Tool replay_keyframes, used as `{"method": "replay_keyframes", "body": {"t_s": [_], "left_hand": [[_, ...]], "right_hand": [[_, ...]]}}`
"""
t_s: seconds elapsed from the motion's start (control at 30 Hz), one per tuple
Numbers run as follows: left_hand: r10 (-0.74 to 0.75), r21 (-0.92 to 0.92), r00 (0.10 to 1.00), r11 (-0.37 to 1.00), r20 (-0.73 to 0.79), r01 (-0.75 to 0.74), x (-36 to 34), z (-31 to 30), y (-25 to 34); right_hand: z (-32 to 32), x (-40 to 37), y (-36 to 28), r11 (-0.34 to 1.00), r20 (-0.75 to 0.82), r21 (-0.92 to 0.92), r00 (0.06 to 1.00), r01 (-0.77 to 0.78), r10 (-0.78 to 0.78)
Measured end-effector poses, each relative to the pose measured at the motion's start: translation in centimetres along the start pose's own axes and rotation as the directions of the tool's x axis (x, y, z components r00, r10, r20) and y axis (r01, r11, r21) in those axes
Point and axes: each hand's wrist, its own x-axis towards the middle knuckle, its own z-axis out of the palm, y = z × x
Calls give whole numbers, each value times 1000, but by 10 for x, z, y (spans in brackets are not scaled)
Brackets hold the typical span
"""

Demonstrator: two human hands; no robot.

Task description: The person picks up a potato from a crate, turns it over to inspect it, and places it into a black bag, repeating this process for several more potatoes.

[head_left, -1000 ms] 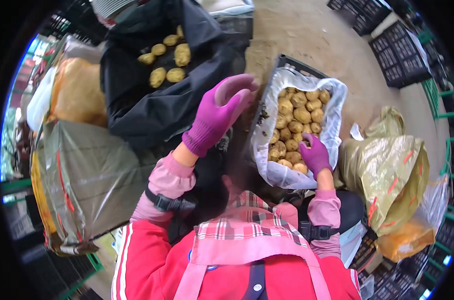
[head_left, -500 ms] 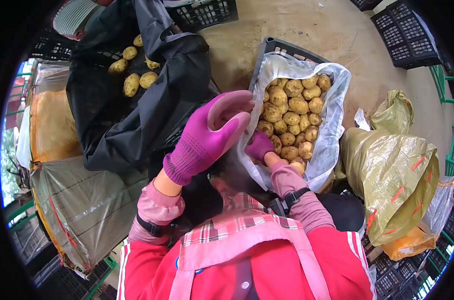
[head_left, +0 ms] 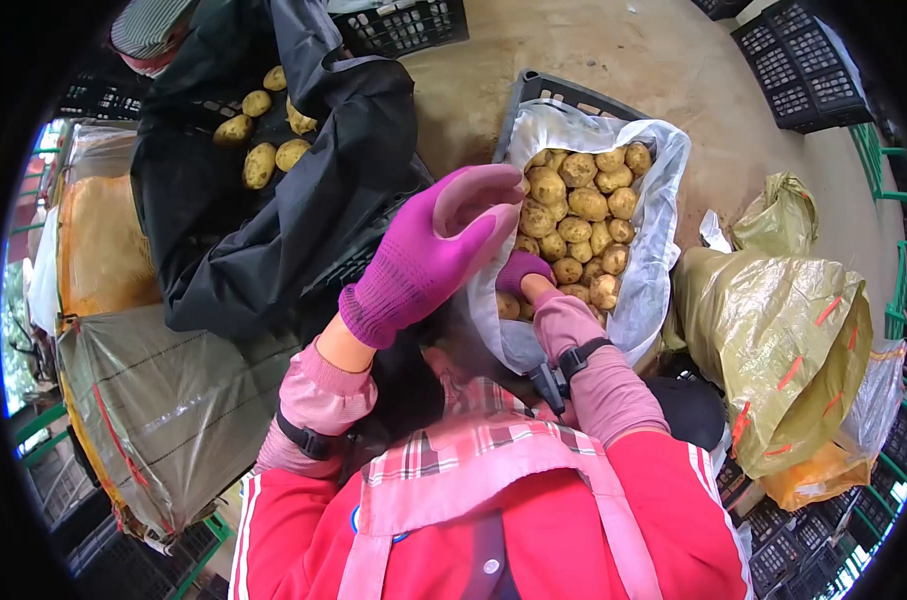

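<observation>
The person is wearing a pink checked fabric apron [head_left: 444, 465] over a red jacket [head_left: 294, 530]; white stripes are running down its sleeves beside the apron. Above the apron, pink ribbed cuffs [head_left: 324, 375], black buckled straps [head_left: 304, 440] and purple knitted gloves [head_left: 404, 275] are covering the left hand [head_left: 429, 250] and right hand [head_left: 522, 272].

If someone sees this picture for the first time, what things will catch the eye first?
The bright purple-gloved left hand, raised at the centre, stands out first. Just right of it, the right hand reaches into a white-lined crate heaped with potatoes. At upper left, more potatoes lie on a black sheet.
</observation>
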Motion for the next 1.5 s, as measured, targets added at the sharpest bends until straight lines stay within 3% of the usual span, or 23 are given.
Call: {"method": "replay_keyframes", "body": {"t_s": [0.07, 0.13, 0.2, 0.23, 0.33, 0.4, 0.43, 0.53, 0.57, 0.7, 0.8, 0.9, 1.0, 1.13, 1.2, 1.23, 1.27, 1.33, 1.37, 1.4, 1.43, 1.47, 1.5], "left_hand": [[-12, -15, 1000, 1000, -14, 11, 3, 0, -1], [26, -2, 1000, 1000, 3, -26, 4, 0, -7], [39, 14, 999, 999, -8, -39, 2, 0, -10], [39, 32, 999, 999, -16, -38, 1, -2, -9], [-10, 59, 1000, 998, -14, 11, 1, -5, -11], [-17, 135, 1000, 991, 16, 15, 0, -1, -20], [-96, 44, 991, 995, 89, 93, -4, 5, -22], [173, 200, 960, 955, 221, -218, -14, 23, -20], [115, 209, 985, 968, 127, -140, -15, 31, -25], [120, 76, 987, 991, -107, -112, -14, 44, -17], [91, 25, 993, 996, -77, -89, -17, 47, -13], [239, 84, 970, 968, -49, -234, -10, 55, -30], [220, 64, 973, 974, -74, -216, 2, 58, -52], [466, 326, 882, 826, 66, -460, 14, 53, -66], [566, 557, 784, 576, 255, -598, 13, 42, -56], [260, 76, 896, 949, 359, -306, 15, 47, -49], [-77, -332, 904, 914, 420, 232, 16, 51, -43], [-290, -430, 768, 692, 571, 580, -10, 46, -5], [-111, -418, 871, 843, 479, 338, 0, 46, -31], [67, -201, 931, 980, 358, 7, -1, 45, -31], [278, 70, 917, 948, 285, -309, -3, 42, -29], [485, 348, 832, 756, 271, -554, -5, 40, -27], [409, 213, 877, 860, 254, -463, -6, 40, -24]], "right_hand": [[-27, -26, -11, 990, 90, -20, 986, -139, 141], [-8, 0, 36, 933, 20, 359, 999, -36, 31], [-59, -75, 18, 582, 39, 813, 996, 18, -85], [-79, -99, 16, 429, 42, 903, 988, 25, -147], [-123, -163, 8, 305, -90, 936, 958, 175, -273], [-150, -208, -12, 317, -210, 896, 927, 310, -312], [-158, -223, -21, 322, -265, 870, 905, 373, -333], [-163, -238, -39, 288, -492, 720, 757, 631, -429], [-162, -244, -47, 526, -581, 470, 697, 709, -421], [-151, -267, -82, 723, -764, 153, 545, 674, -346], [-142, -273, -81, 776, -811, 84, 496, 624, -311], [-132, -281, -76, 794, -848, 62, 451, 605, -278], [-124, -288, -79, 849, -872, 53, 439, 526, -218], [-121, -287, -75, 851, -899, -5, 369, 525, -234], [-123, -284, -67, 839, -915, -134, 259, 528, -310], [-125, -284, -64, 828, -915, -200, 202, 524, -348], [-127, -285, -62, 807, -916, -172, 209, 565, -341], [-130, -286, -62, 758, -918, -113, 224, 643, -327], [-130, -288, -61, 695, -914, 94, 338, 712, -223], [-130, -286, -61, 622, -906, 179, 374, 763, -197], [-132, -283, -60, 539, -894, 262, 412, 800, -177], [-133, -282, -60, 449, -877, 343, 452, 825, -161], [-133, -283, -64, 391, -869, 370, 463, 843, -176]]}}
